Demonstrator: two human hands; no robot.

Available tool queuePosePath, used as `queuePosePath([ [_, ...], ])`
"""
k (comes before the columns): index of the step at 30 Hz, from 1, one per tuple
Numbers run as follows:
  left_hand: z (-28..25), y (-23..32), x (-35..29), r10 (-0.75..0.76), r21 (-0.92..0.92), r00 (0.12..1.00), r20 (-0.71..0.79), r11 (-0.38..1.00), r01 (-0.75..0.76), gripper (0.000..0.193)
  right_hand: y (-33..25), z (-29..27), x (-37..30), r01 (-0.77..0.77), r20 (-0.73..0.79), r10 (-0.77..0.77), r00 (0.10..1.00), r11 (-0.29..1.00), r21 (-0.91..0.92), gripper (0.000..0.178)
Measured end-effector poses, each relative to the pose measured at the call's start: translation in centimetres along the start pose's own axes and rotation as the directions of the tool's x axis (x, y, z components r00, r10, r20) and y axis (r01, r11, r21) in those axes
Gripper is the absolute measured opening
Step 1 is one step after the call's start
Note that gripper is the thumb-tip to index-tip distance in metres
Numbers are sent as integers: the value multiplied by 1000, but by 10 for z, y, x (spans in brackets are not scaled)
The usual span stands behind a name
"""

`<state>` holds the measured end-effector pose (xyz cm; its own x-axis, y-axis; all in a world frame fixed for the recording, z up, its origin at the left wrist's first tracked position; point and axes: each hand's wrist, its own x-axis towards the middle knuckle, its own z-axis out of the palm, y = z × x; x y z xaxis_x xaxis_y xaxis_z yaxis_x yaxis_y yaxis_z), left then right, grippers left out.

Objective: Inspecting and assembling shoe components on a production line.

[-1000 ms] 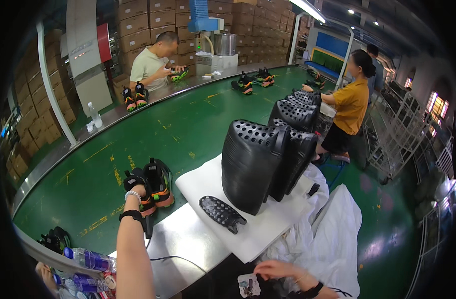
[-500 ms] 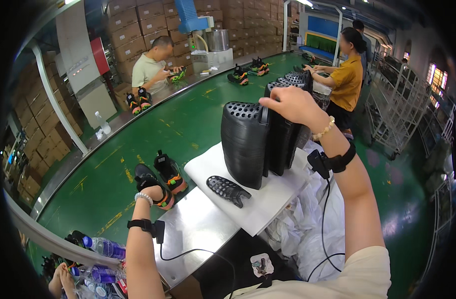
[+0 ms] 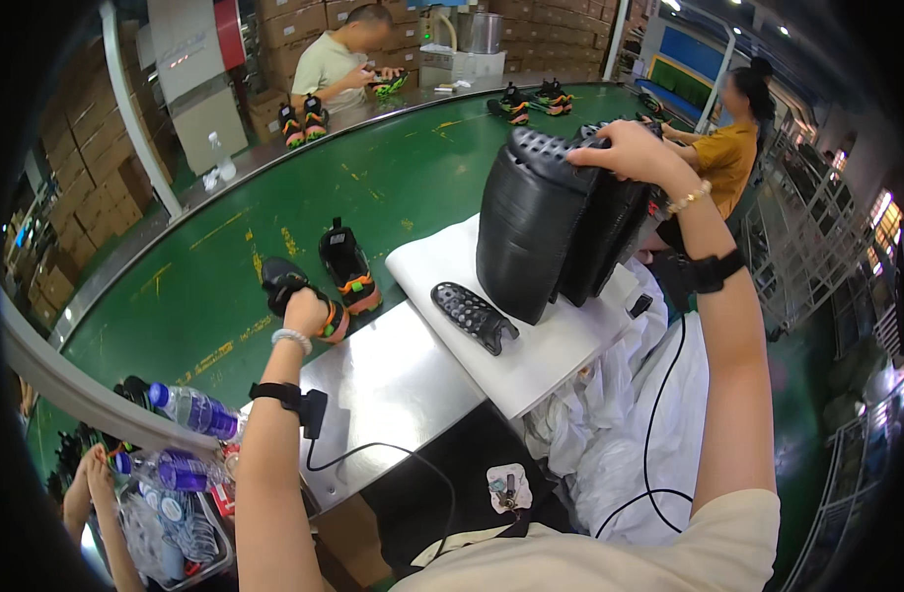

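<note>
A black shoe [image 3: 282, 276] with an orange-edged sole is grasped at nine o'clock by the left hand [image 3: 309, 312], its fingers closed about the opening. The mate to it, a second black shoe [image 3: 344, 262], is left standing just beside, between nine and ten o'clock, on the green surface [image 3: 363, 183]. At two o'clock, the top of a stack of black insoles [image 3: 526, 237], stood on end, is covered by the right hand [image 3: 635, 153]; the thumb is laid over the near edge, but the fingertips are hidden, so how firmly it is gripped cannot be told. By the middle of the view, near the foot of the stack, a loose insole [image 3: 474, 316] pierced with round holes is laid flat on a white sheet [image 3: 531, 380]. The sheet is partly supported by a steel counter [image 3: 383, 380], bared at seven o'clock, and white cloth [image 3: 610, 434] is bunched at four o'clock. Bottles [image 3: 197, 410] are gathered at eight o'clock. At eleven o'clock, a shoe with a green sole [image 3: 388, 87] is held by a co-worker [image 3: 324, 69]; another person [image 3: 730, 153] in yellow is seen farther out at two o'clock.
</note>
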<state>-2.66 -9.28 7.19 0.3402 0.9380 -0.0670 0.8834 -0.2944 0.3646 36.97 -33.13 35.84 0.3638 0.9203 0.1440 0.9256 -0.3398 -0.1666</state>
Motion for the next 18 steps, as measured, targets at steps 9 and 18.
queuePosePath([
  [9, -2, 8, -16, -74, -100, 862, -502, 995, 27, 14, -130, -15, -73, 444, -322, -396, 860, 892, 87, 61],
  [18, 38, 19, -78, -306, -519, 500, -810, 770, -370, 42, -247, 139, 10, 624, 85, -620, 780, 781, -21, 55],
])
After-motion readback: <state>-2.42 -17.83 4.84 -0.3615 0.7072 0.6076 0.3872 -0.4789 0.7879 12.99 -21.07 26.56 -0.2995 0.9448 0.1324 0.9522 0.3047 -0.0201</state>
